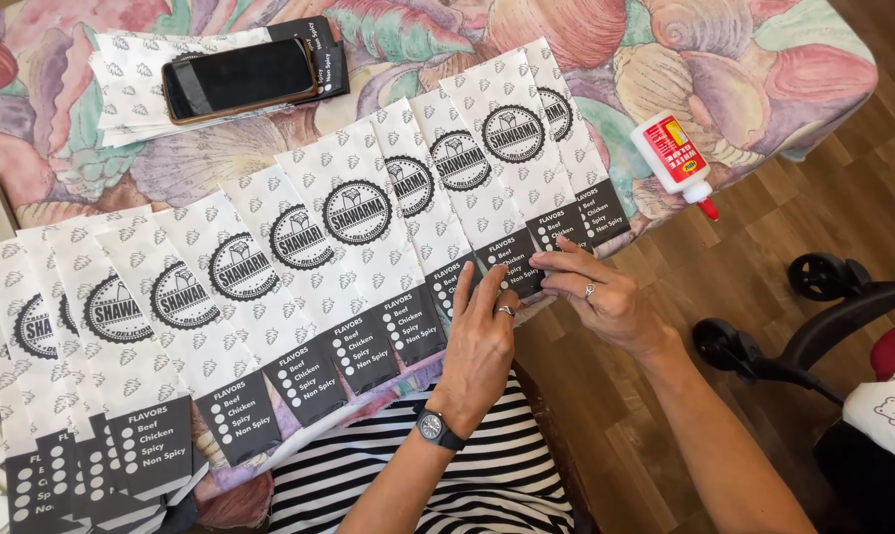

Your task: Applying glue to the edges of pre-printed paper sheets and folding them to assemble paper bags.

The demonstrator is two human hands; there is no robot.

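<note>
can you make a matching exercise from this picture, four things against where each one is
Things:
1. white glue bottle with red cap
2. black phone
3. black wristwatch
4. row of white printed paper sleeves

Places:
A. on the left wrist
B. fanned out across the floral tablecloth
C. on a stack of sleeves at the top left
D. near the table's right edge

Pairs: 1-D, 2-C, 3-A, 4-B

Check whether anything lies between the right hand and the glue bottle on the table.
Nothing visible blocks it. The right hand rests on the end paper sleeve; the glue bottle lies beyond and to its right on the flowered tablecloth, with only cloth between.
</note>
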